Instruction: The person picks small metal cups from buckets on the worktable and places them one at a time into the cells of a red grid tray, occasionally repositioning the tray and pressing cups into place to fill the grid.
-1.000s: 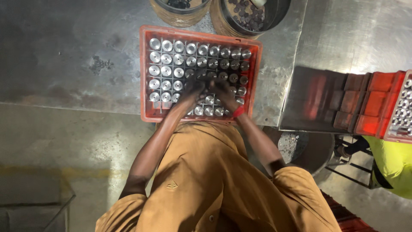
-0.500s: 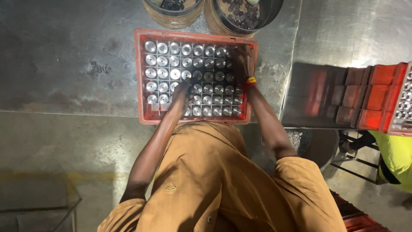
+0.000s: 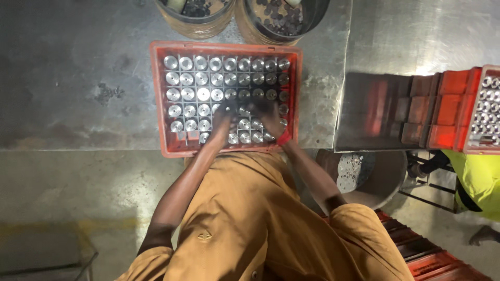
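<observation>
The red crate (image 3: pixel 225 98) stands on the metal desk (image 3: pixel 78 78), near its front edge, and its grid holds shiny metal cylinders (image 3: pixel 200 78) standing upright. The left hand (image 3: pixel 225 118) and the right hand (image 3: pixel 268 114) lie close together on the lower rows; what they hold I cannot tell. Half a second ago the right hand was higher, at the right side. Behind the crate stand two buckets (image 3: pixel 284 21) with dark parts. A second crate (image 3: pixel 482 112) is at the right.

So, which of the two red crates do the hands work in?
The crate in the middle of the table, directly in front of the person. Both the left hand and right hand are inside it. The other crate sits at the right edge, untouched.
</observation>
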